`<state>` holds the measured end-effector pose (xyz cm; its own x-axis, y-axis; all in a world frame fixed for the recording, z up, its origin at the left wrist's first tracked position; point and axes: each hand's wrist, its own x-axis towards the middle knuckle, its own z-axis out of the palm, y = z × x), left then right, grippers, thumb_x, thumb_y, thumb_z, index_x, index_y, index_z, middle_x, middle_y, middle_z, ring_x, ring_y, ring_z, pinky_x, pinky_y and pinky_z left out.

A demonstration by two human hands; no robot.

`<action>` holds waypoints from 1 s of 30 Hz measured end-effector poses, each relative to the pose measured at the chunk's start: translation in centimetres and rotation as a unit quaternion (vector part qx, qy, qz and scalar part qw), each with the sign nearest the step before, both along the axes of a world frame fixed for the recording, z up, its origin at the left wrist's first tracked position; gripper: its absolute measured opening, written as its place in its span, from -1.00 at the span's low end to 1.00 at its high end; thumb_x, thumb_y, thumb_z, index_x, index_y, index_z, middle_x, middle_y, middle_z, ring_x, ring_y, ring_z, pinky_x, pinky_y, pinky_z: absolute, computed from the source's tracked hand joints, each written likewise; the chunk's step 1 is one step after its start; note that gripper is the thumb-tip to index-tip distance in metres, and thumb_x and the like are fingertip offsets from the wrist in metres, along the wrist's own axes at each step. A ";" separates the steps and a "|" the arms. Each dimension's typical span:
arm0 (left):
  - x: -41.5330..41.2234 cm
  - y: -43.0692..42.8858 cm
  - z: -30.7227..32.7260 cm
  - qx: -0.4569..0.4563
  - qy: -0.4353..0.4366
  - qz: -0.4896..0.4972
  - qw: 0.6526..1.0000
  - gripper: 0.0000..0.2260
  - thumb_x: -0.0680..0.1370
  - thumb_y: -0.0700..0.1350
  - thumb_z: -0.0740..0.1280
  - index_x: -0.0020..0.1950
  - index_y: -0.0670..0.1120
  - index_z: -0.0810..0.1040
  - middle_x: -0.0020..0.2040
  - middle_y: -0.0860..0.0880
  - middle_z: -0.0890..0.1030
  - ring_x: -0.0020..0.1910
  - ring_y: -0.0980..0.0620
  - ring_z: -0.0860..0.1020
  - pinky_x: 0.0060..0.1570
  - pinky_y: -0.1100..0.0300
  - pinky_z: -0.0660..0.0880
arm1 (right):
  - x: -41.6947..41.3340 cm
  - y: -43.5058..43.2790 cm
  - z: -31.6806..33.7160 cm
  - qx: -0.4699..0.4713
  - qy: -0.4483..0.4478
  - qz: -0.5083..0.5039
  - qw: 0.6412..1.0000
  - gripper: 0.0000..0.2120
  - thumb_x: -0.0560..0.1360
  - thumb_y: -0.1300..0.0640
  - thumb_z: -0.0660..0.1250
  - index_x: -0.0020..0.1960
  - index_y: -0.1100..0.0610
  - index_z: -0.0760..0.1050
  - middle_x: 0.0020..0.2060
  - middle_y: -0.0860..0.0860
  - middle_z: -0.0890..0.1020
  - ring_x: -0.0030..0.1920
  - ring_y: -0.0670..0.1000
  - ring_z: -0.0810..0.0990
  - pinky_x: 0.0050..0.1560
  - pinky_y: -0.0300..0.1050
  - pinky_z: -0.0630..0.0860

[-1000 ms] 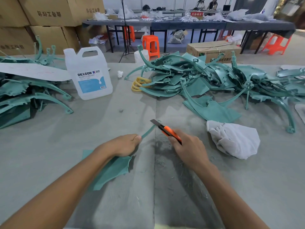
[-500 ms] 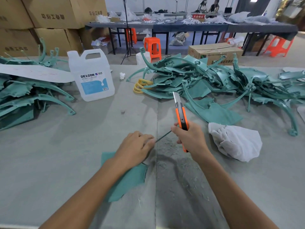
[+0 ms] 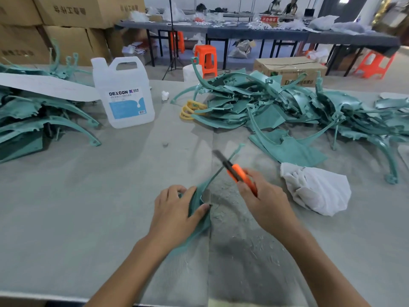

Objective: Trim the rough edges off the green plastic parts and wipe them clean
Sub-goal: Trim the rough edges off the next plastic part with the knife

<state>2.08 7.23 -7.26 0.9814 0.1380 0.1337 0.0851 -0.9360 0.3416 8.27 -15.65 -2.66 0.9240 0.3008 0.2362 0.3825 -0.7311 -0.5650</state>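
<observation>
My left hand [image 3: 174, 209] grips a green plastic part [image 3: 200, 193] near the middle of the grey table, thumb and fingers curled over its wide flat end. The part's thin arm runs up and right to a small tip. My right hand [image 3: 265, 200] holds an orange utility knife [image 3: 238, 172], its dark blade crossing the thin arm. A crumpled white cloth [image 3: 316, 189] lies right of my right hand. Fine green shavings lie on the table below the hands.
A big heap of green parts [image 3: 287, 107] fills the back right, and another pile [image 3: 33, 116] sits at the left. A white DEXCON jug [image 3: 124, 94] stands behind the hands. Yellow rings [image 3: 189, 109] lie by the heap. Cardboard boxes, orange stools and tables stand beyond.
My right hand swung the knife from upright down to a slant across the part's thin arm. My left hand turned the part, so its flat end now stands more on edge.
</observation>
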 end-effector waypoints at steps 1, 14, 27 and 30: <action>0.4 -0.5 -0.1 0.003 -0.003 0.008 1.000 -0.33 0.49 0.46 0.01 0.45 0.11 0.37 0.28 0.03 0.38 0.28 -0.04 0.30 0.34 0.08 0.26 | -0.3 -0.2 -0.1 -0.046 -0.003 0.016 0.999 -0.75 0.65 -0.18 0.15 0.32 -0.25 0.32 -0.38 -0.13 0.51 -0.34 -0.01 0.57 -0.29 -0.02 0.47; 1.0 -1.2 -0.3 0.022 -0.003 0.040 0.999 -0.32 0.47 0.50 0.00 0.41 0.10 0.35 0.22 0.04 0.35 0.24 -0.01 0.27 0.30 0.13 0.29 | 0.0 0.4 0.1 -0.250 -0.011 0.072 0.966 -0.69 0.66 -0.24 0.07 0.36 -0.24 0.37 -0.11 -0.07 0.66 -0.10 0.12 0.65 -0.24 -0.04 0.39; 1.0 -1.2 -0.5 0.038 -0.015 0.042 0.998 -0.25 0.46 0.53 -0.10 0.41 0.08 0.36 0.19 0.04 0.35 0.17 0.02 0.27 0.23 0.13 0.32 | 5.6 -1.4 4.9 -0.362 -0.121 -0.008 0.924 -0.75 0.69 -0.16 0.06 0.15 -0.10 0.45 -0.34 -0.09 0.47 -0.39 -0.01 0.51 -0.43 -0.12 0.44; 1.0 -1.3 -0.5 0.037 -0.023 0.045 0.998 -0.22 0.44 0.54 -0.12 0.41 0.06 0.38 0.19 0.03 0.37 0.17 0.01 0.30 0.23 0.13 0.34 | 5.7 -2.5 4.7 -0.353 -0.177 -0.049 0.917 -0.75 0.68 -0.15 0.08 0.17 -0.06 0.45 -0.32 -0.08 0.47 -0.40 0.07 0.48 -0.42 -0.16 0.33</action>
<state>3.13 5.91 -7.73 0.9580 0.2129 0.1919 0.1551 -0.9481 0.2774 13.97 -18.10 2.06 0.8576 0.4145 0.3045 0.3643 -0.9074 0.2094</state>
